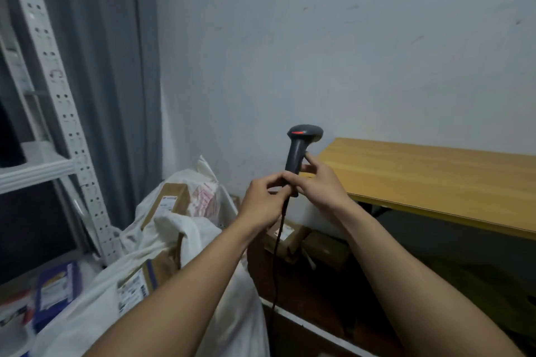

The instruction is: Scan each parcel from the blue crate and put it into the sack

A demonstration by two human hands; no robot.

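Rightward, a yellow wooden worktop (pixel 435 180) stands against a pale wall (pixel 319 38) that bears faint marks. A grey curtain (pixel 116 66) hangs in the corner on the left. In front of it stands a white perforated metal rack (pixel 52 66), leaning in this wide-angle view. A white sack (pixel 185 238) sits open on the floor between the rack and the worktop, its mouth rumpled. Two cardboard parcels (pixel 171 200) with printed labels lie inside the sack, one near the top and one lower down toward the camera. More brown boxes (pixel 290 236) lie low against the wall, below the hands and just beside the sack. A blue packet (pixel 55 287) with a white label lies at lower left, under the rack; its contents cannot be made out. Both hands are raised at centre, holding a dark grey scanner (pixel 298 151) upright, with a red strip lit on its head. The left hand (pixel 261 206) pinches the base of the handle with curled fingers (pixel 277 178). The right hand (pixel 322 182) grips the handle from the other side, with its index finger reaching up along the handle. A dark cable (pixel 275 255) hangs down from the handle base.
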